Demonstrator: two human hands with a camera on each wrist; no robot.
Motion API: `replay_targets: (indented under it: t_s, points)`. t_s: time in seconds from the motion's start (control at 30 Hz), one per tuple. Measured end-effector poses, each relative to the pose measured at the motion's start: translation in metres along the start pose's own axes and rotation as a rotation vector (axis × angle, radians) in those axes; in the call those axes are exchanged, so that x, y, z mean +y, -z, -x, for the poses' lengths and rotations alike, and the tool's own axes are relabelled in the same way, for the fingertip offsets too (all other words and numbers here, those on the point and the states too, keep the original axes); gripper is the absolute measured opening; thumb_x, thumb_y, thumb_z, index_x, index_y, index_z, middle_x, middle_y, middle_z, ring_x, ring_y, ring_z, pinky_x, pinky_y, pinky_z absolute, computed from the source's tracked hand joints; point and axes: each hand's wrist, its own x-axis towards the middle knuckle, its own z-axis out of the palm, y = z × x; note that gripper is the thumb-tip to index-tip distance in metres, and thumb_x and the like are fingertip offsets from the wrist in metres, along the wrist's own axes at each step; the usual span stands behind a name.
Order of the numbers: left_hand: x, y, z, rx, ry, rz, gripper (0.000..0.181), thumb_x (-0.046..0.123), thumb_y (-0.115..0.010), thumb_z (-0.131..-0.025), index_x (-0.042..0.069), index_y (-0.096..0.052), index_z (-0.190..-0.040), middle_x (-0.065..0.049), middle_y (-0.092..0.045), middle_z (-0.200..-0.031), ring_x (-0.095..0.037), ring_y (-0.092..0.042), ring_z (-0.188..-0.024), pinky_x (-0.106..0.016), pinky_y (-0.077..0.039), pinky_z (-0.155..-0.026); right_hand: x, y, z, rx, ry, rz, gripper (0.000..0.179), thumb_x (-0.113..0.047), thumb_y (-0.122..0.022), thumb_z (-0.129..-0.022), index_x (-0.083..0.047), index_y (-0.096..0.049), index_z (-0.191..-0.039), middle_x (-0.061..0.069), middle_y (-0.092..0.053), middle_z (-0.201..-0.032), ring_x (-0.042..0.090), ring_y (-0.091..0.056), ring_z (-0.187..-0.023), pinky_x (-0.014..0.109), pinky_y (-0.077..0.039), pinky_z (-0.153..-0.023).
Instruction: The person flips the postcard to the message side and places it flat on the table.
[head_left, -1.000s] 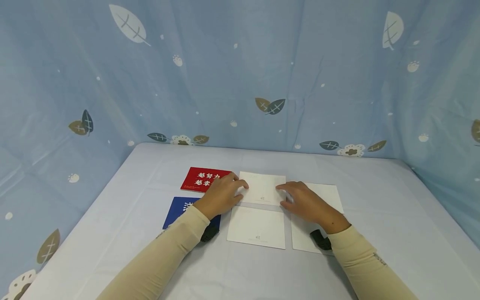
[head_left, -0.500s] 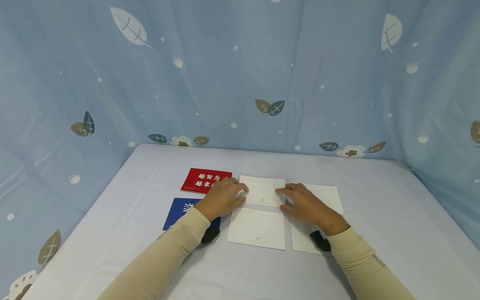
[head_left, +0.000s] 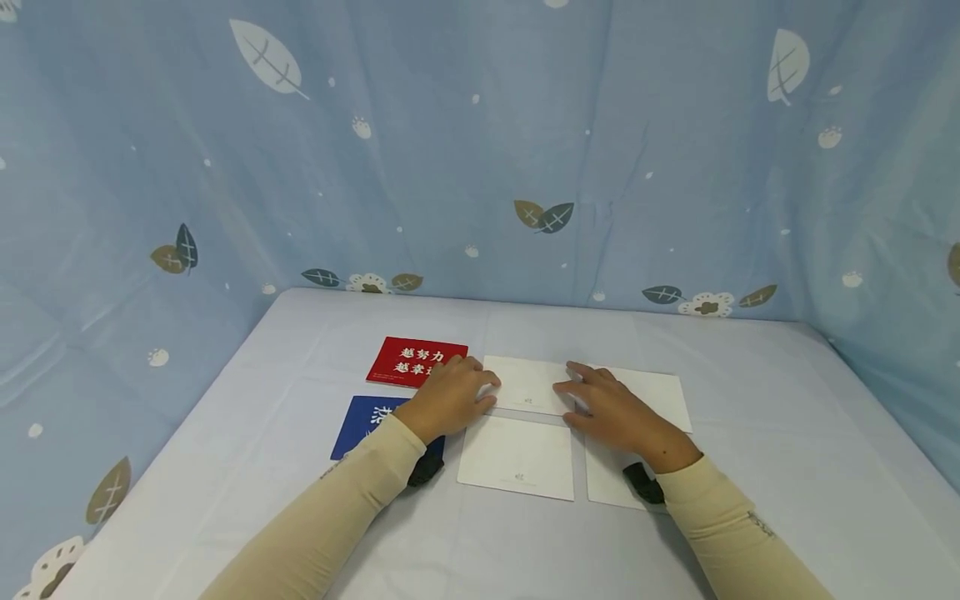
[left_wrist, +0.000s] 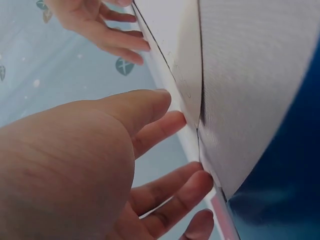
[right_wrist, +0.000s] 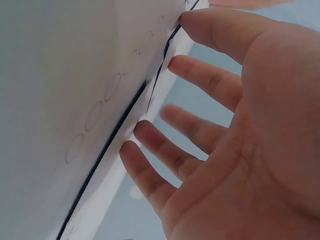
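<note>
A white square card (head_left: 528, 383) with a small grey mark near its front edge lies flat in the middle of the table. My left hand (head_left: 448, 400) is at its left edge, fingertips right at the border. On the opposite side, my right hand (head_left: 617, 410) has its fingers spread over the right edge. Neither hand curls round the card. Both wrist views show extended fingers, left hand (left_wrist: 115, 155) and right hand (right_wrist: 215, 140) alike, with fingertips close to card edges. Directly in front lies a second white card (head_left: 516, 458).
Beyond the left hand lies a red card (head_left: 397, 362) with white characters; a blue card (head_left: 354, 429) is partly under the left forearm. Two more white cards, an upper one (head_left: 663, 396) and a lower one (head_left: 606, 475), sit partly hidden by the right hand. A blue patterned curtain (head_left: 480, 167) borders the white table.
The middle far white card has slid a little toward me, closer to the card in front of it. My right fingers have spread apart at its right edge; the left hand has hardly moved.
</note>
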Motion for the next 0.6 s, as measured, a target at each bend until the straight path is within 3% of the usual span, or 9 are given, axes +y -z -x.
replay_targets:
  t_s: [0.2,0.37,0.6]
  points:
    - [0.001,0.003,-0.002,0.003,-0.021,-0.027,0.037,0.034,-0.071,-0.092,0.023,-0.069,-0.127,-0.008,-0.060,-0.136,-0.026,-0.053,-0.129,-0.057,-0.041,-0.111,0.002,-0.001,0.001,0.003,0.002,0.005,0.043,-0.018,-0.071,-0.092,-0.010,-0.063,-0.133,0.020,-0.052,-0.147,0.044,-0.048,-0.134,0.058,-0.045,-0.106]
    - [0.005,0.013,-0.001,0.034,-0.047,-0.051,0.037,0.037,-0.070,-0.093,0.025,-0.068,-0.128,-0.005,-0.059,-0.137,-0.026,-0.053,-0.131,-0.056,-0.041,-0.110,0.002,-0.002,0.003,0.004,-0.017,0.017,0.043,-0.020,-0.071,-0.093,-0.011,-0.063,-0.134,0.018,-0.052,-0.147,0.043,-0.047,-0.134,0.059,-0.044,-0.106]
    - [0.005,0.029,0.022,0.049,-0.100,-0.117,0.035,0.038,-0.072,-0.092,0.029,-0.069,-0.126,-0.001,-0.062,-0.134,-0.022,-0.056,-0.130,-0.062,-0.037,-0.112,0.001,0.000,0.004,0.000,-0.005,0.024,0.043,-0.019,-0.070,-0.093,-0.010,-0.062,-0.135,0.019,-0.051,-0.147,0.044,-0.047,-0.134,0.060,-0.043,-0.105]
